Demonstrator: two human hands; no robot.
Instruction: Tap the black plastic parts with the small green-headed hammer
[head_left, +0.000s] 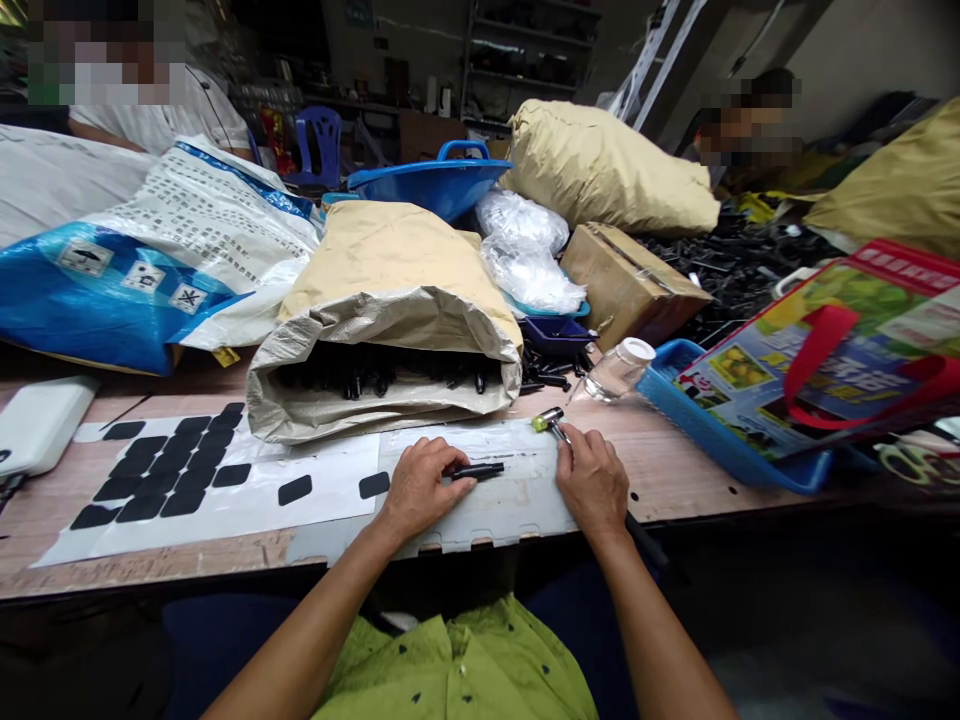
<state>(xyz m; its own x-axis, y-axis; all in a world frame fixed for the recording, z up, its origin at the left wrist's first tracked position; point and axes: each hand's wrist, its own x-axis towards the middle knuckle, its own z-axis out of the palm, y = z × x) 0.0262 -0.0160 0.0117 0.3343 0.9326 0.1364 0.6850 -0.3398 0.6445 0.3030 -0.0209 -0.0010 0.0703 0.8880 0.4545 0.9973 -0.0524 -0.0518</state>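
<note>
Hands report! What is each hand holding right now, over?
Left hand pinning black rod on pale sheet. Right hand gripping small hammer. Open paper sack of black parts close behind, over.

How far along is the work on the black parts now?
Done: no finished pile can be told apart. In hand: the left hand presses one black part on the grey plate, and the right hand holds a small hammer. Left: probably much, as the open paper sack shows many black parts inside.
</note>
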